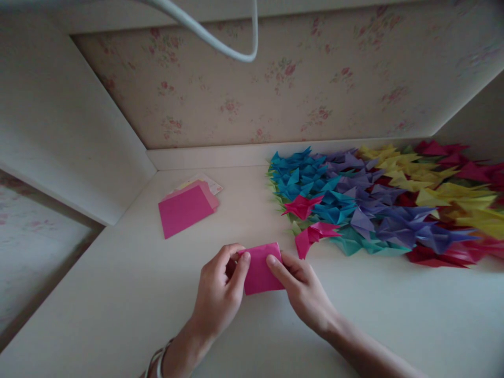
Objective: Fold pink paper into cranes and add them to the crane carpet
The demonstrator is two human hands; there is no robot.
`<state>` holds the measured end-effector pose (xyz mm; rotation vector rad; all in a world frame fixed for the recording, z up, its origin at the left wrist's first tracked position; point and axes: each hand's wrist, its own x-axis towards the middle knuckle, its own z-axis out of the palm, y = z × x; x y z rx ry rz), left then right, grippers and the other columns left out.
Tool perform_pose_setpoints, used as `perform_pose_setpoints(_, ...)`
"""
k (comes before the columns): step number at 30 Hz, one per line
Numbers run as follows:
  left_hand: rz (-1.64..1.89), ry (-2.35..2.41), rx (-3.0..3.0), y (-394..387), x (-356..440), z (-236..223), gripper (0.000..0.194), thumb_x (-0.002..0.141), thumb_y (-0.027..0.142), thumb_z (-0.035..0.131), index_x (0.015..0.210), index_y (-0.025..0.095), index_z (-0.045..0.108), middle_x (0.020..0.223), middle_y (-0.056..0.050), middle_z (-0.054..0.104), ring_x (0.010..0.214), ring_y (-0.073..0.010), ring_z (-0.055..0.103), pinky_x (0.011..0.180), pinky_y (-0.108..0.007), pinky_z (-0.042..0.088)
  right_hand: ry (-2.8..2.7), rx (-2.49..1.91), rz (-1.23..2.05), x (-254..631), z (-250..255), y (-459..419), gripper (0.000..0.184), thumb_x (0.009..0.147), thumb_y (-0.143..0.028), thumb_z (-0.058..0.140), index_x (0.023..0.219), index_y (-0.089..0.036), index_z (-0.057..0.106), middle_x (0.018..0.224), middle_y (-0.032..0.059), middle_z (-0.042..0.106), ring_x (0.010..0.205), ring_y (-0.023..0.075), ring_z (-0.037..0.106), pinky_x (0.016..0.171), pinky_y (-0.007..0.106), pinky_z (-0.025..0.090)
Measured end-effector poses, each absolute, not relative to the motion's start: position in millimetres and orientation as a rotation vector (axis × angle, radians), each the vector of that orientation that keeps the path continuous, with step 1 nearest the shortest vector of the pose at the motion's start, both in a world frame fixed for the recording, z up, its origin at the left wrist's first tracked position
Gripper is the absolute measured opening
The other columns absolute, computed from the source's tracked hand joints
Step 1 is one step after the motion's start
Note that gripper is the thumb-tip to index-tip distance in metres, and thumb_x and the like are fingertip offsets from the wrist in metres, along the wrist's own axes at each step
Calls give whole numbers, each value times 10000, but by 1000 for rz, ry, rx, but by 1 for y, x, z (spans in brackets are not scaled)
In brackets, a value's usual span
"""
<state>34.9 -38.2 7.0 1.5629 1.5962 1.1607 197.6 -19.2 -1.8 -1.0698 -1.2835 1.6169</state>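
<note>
A folded square of magenta origami paper (260,273) is held up between my two hands over the white table. My left hand (222,286) pinches its upper left corner between thumb and fingers. On the right edge, my right hand (301,286) grips it, the thumb lying across the front face and the fingers behind. To the left lies a stack of flat paper sheets (185,211), magenta on top with lighter pink beneath. Two magenta folded paper cranes (314,235) rest just beyond my right hand.
Many folded paper cranes (388,197) in blue, purple, yellow, green and red cover the right back of the table (118,304). A floral-papered wall panel (244,100) closes off the back. A white cable (220,44) hangs in from above.
</note>
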Motion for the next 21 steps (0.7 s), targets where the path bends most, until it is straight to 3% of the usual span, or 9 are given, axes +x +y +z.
perform_pose_setpoints(5,1087,1501,1598,-41,38,6,157,946,321,517,908,196,605,681,17,608,580,-129,553,539,-207,422,-1264,-1163,1489,198,-6,-17,465,908,-591,508,688,-181,506,631,-39,412,577,115,355,512,234,296)
perform_pose_setpoints(21,987,1469,1623,-41,40,1,181,941,359,526,945,215,637,724,-17,681,599,-158,605,548,-216,453,-1183,-1136,1413,202,-9,-14,399,901,-520,575,701,-175,560,630,-28,426,567,111,346,485,227,278)
